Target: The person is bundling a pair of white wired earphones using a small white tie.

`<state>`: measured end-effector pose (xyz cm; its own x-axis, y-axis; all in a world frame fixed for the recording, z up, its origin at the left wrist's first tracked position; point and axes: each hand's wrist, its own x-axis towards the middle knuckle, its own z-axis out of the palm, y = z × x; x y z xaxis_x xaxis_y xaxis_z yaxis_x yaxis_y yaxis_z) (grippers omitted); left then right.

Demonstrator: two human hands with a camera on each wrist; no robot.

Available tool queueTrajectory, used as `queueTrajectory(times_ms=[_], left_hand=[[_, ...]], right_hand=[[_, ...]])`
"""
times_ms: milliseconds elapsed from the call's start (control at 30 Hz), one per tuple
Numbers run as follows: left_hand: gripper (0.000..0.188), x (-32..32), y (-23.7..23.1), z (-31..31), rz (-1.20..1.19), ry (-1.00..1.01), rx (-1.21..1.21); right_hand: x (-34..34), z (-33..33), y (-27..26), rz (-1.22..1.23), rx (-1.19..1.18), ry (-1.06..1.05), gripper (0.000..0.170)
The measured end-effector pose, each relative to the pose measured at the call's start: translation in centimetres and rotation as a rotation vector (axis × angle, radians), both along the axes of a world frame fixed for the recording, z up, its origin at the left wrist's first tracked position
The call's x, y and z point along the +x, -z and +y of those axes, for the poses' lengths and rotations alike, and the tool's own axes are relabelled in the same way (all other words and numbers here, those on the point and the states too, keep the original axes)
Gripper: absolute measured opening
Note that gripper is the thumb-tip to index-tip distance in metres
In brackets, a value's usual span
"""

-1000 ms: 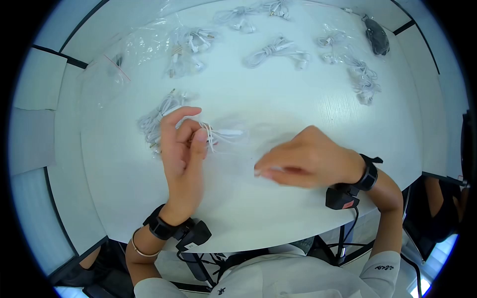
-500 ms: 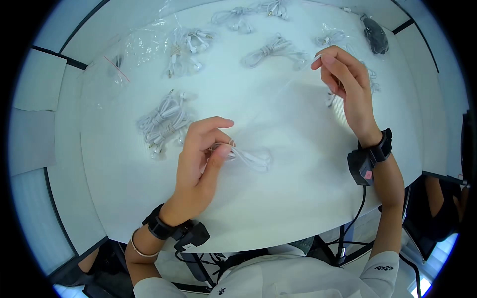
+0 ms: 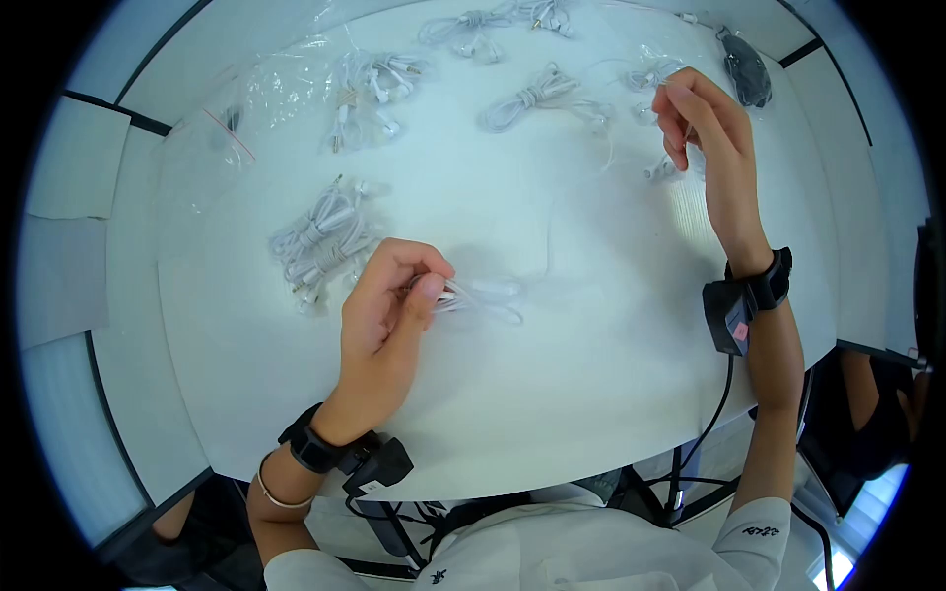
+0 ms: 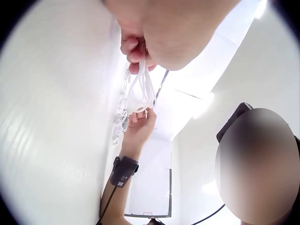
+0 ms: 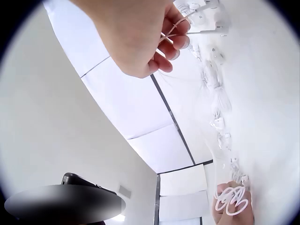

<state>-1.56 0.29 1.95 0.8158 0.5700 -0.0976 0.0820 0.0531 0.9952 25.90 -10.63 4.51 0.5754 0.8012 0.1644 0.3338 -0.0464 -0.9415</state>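
Observation:
White earphone cable (image 3: 478,303) lies in loops between the thumb and fingers of my left hand (image 3: 382,315), held over the middle of the white table. In the left wrist view the coiled cable loops (image 4: 142,91) stick out past the fingertips. Up at the back right, my right hand (image 3: 717,143) has curled fingers around thin white earphone wires. The right wrist view shows two wires passing between these fingers, with white earbuds (image 5: 218,31) at their ends. A faint strand of cable runs across the table between the hands.
A heap of tied earphones (image 3: 325,236) lies left of my left hand. More bundles (image 3: 532,98) are spread along the back of the table (image 3: 552,414). Clear plastic bags (image 3: 207,148) lie at the back left, and a dark grey rounded object (image 3: 746,71) sits at the back right.
My right hand has moved from the near middle to the back right, drawing cable out. My left hand shifted right and nearer, then slightly back left, still holding the loops.

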Motion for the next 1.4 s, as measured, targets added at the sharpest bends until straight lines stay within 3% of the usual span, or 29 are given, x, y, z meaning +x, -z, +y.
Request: queueTrajectory(times_ms=[167,233,300,333,433,533,667,767,800,833,933,1067,1400], left_hand=[[0.009,0.0,0.1,0.0,-0.029,-0.05,-0.023],[0.009,0.0,0.2,0.1,-0.03,-0.082,-0.005],[0.009,-0.1,0.2,0.1,-0.026,-0.078,0.017],[0.009,-0.1,0.2,0.0,-0.026,-0.084,0.051],[0.009,0.0,0.1,-0.2,-0.02,-0.09,0.123],[0.008,-0.1,0.1,-0.1,-0.01,-0.081,0.204],[0.01,-0.1,0.3,-0.5,-0.035,-0.033,0.356],[0.013,-0.1,0.0,-0.9,-0.075,0.015,0.381],[0.013,-0.1,-0.1,-0.9,-0.076,0.022,0.381],[0.014,-0.2,-0.2,-0.9,-0.078,0.028,0.381],[0.014,-0.3,0.0,-0.9,-0.101,0.015,0.373],[0.015,-0.2,0.0,-0.8,-0.113,0.0,0.37],[0.011,-0.2,0.2,-0.9,-0.082,0.012,0.41]], right_hand=[[0.8,0.2,1.5,-0.131,-0.112,-0.078,0.022],[0.6,0.1,0.9,-0.412,-0.19,-0.126,0.016],[-0.5,0.2,0.5,-0.479,-0.13,-0.071,0.016],[-0.4,0.2,0.4,-0.621,-0.131,-0.086,0.028],[-2.6,0.2,-2.0,-0.945,0.001,-0.197,0.038],[-5.3,-0.1,-3.5,-0.879,0.03,-0.421,0.045],[-9.1,-0.4,-2.3,-0.713,0.0,-0.507,0.048],[-10.0,-0.7,-0.8,-0.709,-0.076,-0.541,0.042],[-10.3,-0.6,0.0,-0.719,-0.017,-0.503,0.028],[-10.2,-0.8,-0.3,-0.64,-0.11,-0.586,0.023],[-10.4,-0.8,1.2,-0.494,-0.031,-0.597,0.02],[-10.0,-0.7,0.3,-0.323,-0.202,-0.723,0.024],[-10.6,-0.9,1.1,-0.521,-0.176,-0.711,0.014]])
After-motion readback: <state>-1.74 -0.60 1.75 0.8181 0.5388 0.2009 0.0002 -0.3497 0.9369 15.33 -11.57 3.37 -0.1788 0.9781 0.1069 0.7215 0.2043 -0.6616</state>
